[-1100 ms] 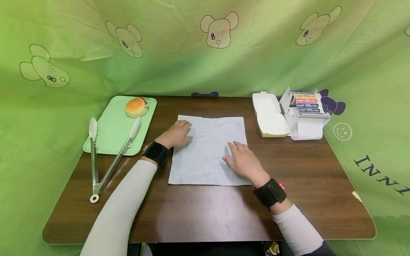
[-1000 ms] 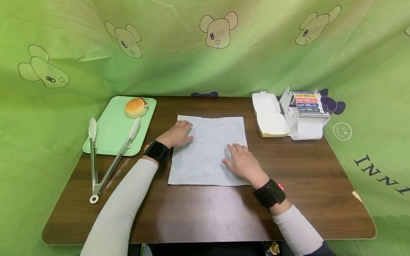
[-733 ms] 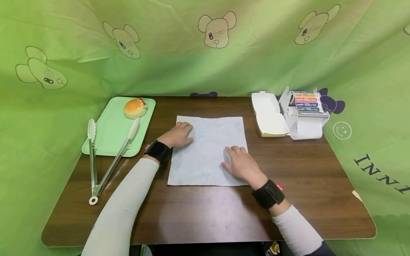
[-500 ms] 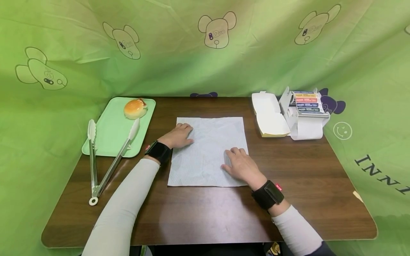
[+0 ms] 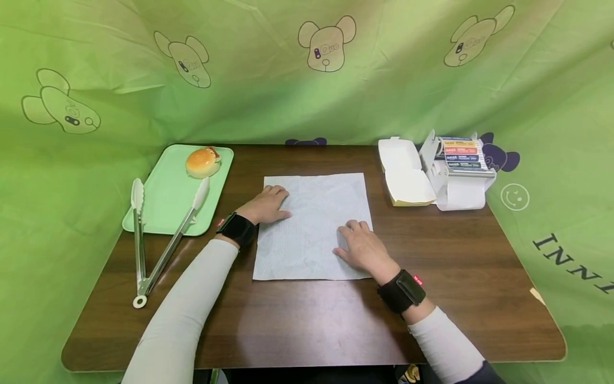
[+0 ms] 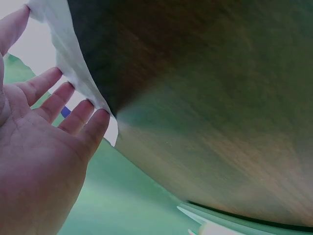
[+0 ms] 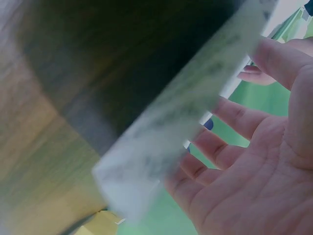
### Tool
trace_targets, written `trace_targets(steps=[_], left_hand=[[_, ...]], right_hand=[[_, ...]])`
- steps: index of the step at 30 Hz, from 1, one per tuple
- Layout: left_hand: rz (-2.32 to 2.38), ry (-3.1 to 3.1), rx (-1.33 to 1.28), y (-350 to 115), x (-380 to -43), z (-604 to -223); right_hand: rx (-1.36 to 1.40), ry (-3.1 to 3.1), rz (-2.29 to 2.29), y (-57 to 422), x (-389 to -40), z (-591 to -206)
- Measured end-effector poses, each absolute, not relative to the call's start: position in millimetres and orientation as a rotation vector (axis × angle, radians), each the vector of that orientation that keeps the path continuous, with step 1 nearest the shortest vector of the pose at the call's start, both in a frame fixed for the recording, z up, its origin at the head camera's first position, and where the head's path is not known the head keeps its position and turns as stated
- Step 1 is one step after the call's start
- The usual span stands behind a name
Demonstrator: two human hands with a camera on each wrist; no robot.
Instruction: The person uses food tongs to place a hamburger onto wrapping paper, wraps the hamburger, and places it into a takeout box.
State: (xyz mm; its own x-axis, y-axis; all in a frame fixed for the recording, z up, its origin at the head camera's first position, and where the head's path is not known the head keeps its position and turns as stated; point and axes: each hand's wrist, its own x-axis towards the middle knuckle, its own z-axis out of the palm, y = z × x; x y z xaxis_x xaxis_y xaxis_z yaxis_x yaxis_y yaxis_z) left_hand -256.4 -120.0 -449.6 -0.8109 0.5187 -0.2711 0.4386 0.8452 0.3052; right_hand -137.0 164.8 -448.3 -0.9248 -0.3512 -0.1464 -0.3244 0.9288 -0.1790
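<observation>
A white sheet of wrapping paper (image 5: 312,229) lies flat on the brown table. Spread over its left edge is my left hand (image 5: 266,205), palm down, with the fingertips resting on the sheet. My right hand (image 5: 362,248) touches the lower right part with its fingertips, the fingers a little bent and the palm raised. Both wrist views show the fingertips of the left hand (image 6: 44,142) and the right hand (image 7: 239,161) against the paper, neither hand gripping it. The paper's edge (image 7: 161,127) looks blurred in the right wrist view.
At the left, a burger (image 5: 202,162) sits on a green tray (image 5: 163,200), and spread tongs (image 5: 165,261) lean over the tray's near edge. An opened white takeaway box (image 5: 408,184) and a sticker roll dispenser (image 5: 462,173) stand at the back right. A green curtain hangs behind.
My right hand has slid slightly toward the near edge, its fingers bending a little more. My left hand and the paper have barely moved.
</observation>
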Motion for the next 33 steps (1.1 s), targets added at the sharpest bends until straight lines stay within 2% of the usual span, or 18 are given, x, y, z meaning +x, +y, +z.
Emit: trace_targets(steps=[33], left_hand=[[0.257,2.785,0.757,-145.1,-216.3,-453.6]], right_hand=[[-0.399,2.867,-0.319,186.5,-179.7,-444.1]])
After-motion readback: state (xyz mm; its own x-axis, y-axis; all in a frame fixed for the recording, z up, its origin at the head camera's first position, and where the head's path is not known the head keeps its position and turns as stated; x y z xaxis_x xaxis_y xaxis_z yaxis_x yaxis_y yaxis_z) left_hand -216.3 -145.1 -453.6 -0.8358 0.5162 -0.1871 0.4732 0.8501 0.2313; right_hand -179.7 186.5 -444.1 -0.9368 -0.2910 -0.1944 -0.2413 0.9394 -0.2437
